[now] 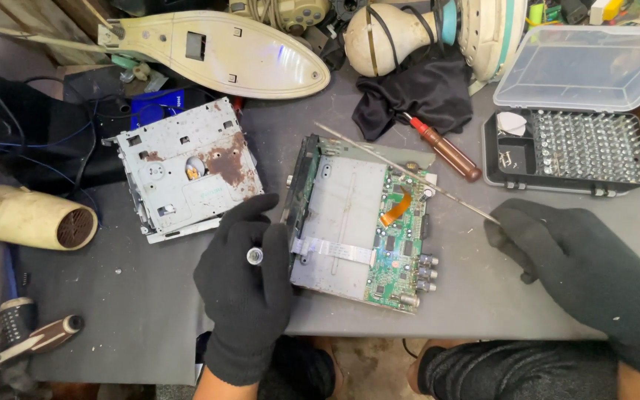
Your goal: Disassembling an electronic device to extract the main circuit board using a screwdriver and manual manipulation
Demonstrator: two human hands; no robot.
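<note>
An opened electronic unit (pixel 357 222) with a grey metal plate, a green circuit board and an orange ribbon cable lies mid-table. My left hand (pixel 246 289), in a black glove, grips a small metal-capped tool (pixel 254 256) at the unit's left edge. My right hand (pixel 564 267), also gloved, pinches the near end of a long thin metal rod (pixel 409 174) that slants across the unit toward the upper left. A rusty metal drive cage (pixel 187 167) rests just left of the unit.
A brown-handled screwdriver (pixel 446 152) and a black cloth (pixel 416 92) lie behind the unit. An open bit-set case (pixel 568 148) stands at right. A cream hair dryer (pixel 27 216) and two tool handles (pixel 35 337) sit at left. Cream appliance housings (pixel 224 52) crowd the back.
</note>
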